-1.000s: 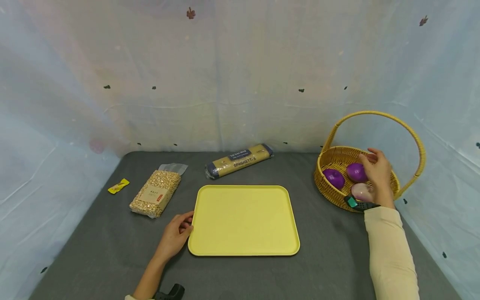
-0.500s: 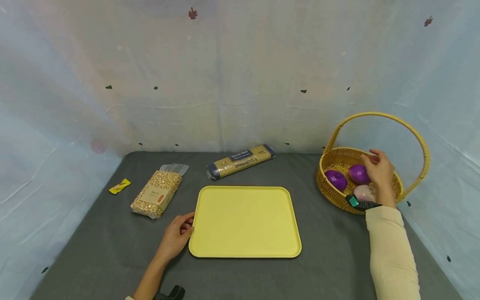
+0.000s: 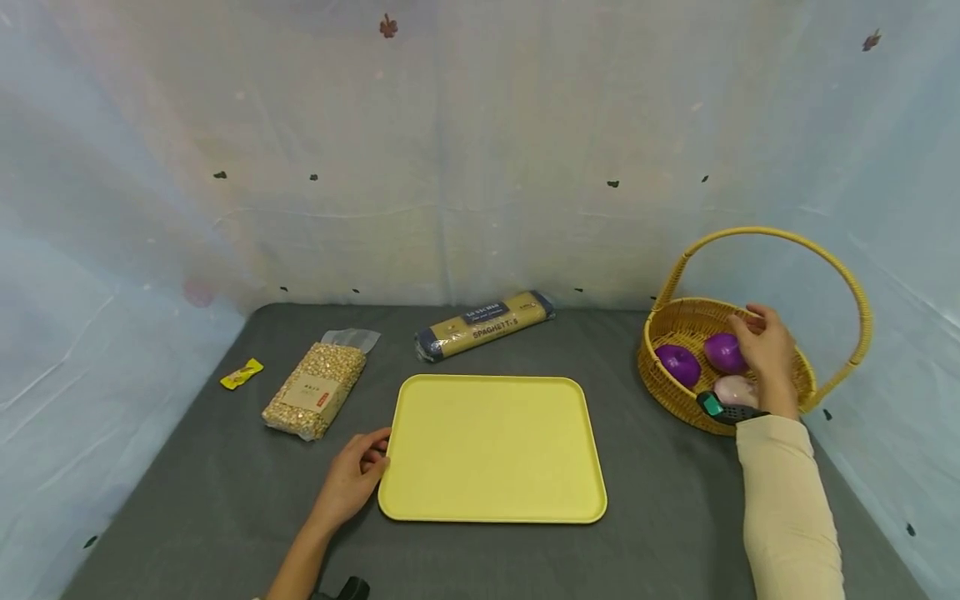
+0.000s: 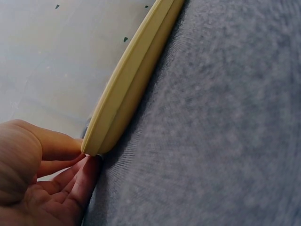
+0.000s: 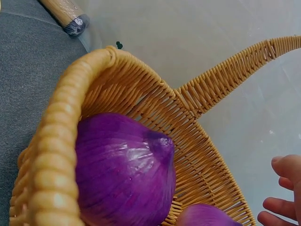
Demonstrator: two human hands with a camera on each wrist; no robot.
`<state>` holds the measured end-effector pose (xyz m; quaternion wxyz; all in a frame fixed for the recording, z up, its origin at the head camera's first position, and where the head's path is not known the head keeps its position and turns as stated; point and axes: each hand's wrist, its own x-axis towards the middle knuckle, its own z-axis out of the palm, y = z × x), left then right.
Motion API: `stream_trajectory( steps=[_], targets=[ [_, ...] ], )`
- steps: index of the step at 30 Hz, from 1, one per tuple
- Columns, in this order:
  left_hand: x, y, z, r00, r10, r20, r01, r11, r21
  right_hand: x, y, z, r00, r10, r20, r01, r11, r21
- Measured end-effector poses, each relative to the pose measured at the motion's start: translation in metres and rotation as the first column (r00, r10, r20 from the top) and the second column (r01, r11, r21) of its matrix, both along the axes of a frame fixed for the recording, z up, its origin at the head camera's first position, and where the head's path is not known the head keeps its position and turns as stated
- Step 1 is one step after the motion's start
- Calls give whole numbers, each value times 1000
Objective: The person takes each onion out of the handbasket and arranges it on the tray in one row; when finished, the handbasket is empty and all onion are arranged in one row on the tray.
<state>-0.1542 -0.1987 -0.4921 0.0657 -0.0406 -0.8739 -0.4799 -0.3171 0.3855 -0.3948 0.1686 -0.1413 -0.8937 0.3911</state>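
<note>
The right hand hovers in the basket at the table's 3 o'clock, fingers loosely spread over the far onion and, as far as the views show, closed on nothing yet. That onion lies mid-basket, touching a paler one at its 6 o'clock; a second purple onion sits at its 9 o'clock, against the rim.

Judged by its look, the onion is firm, round and fairly light, with a glossy, smooth skin that could slip in a loose grip. A wrap of fingers and thumb around its widest part should hold better than a pinch at the pointed tip. It should not bruise easily, though it may roll once set down.

The basket is stiff woven wicker with a tall hoop handle arching overhead, which the hand has to clear.

The left hand rests at the tray's 8 o'clock corner, curled fingertips touching its rounded edge. The tray looks like hard, matte yellow plastic, flat with a low lip, lying on a grey, felt-like cloth.
</note>
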Motion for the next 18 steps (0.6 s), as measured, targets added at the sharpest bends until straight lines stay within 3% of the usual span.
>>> stream_trajectory(
  steps=[18],
  targets=[
    [-1, -1, -4, 1000, 3, -16, -3, 1000, 3, -9, 4, -9, 1000, -18, -5, 19, 999, 42]
  ],
)
